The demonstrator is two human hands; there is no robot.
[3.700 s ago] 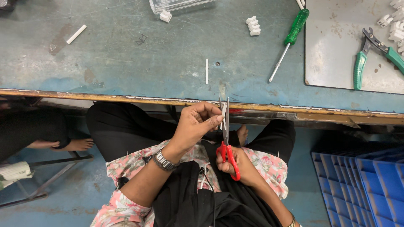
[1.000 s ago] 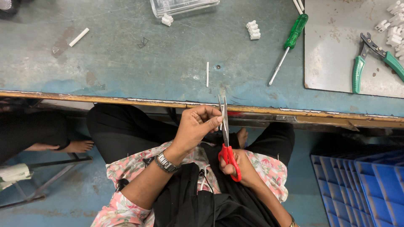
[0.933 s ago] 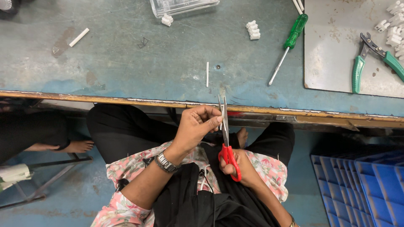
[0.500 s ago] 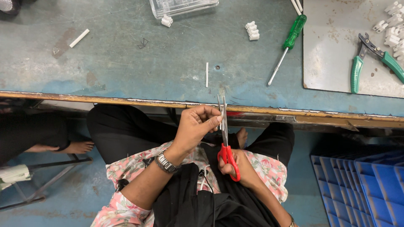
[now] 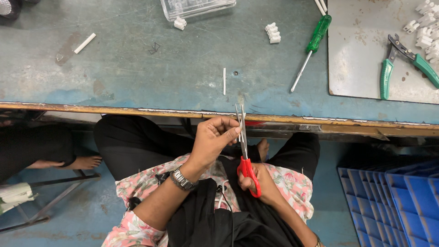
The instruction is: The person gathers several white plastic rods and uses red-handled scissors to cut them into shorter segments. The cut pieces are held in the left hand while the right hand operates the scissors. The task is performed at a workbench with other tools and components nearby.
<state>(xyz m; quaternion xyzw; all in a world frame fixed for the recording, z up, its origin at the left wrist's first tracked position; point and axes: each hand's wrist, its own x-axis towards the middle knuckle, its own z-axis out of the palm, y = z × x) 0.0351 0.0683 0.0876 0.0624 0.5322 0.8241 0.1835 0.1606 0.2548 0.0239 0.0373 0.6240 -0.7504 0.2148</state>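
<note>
Centre frame, below table edge [image 5: 137, 110]: right hand [image 5: 258, 180] wrapped round red scissors [image 5: 244, 151], blades barely apart. Left hand [image 5: 212, 139] pinches something tiny by blades, hidden behind fingers, can't make out.

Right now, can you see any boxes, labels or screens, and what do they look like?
Clear box: top edge of the bench, see-through plastic, rectangular, small white parts inside.
Blue crates: floor at lower right, ribbed blue plastic.
No labels, signs or screens that I can make out.
</note>
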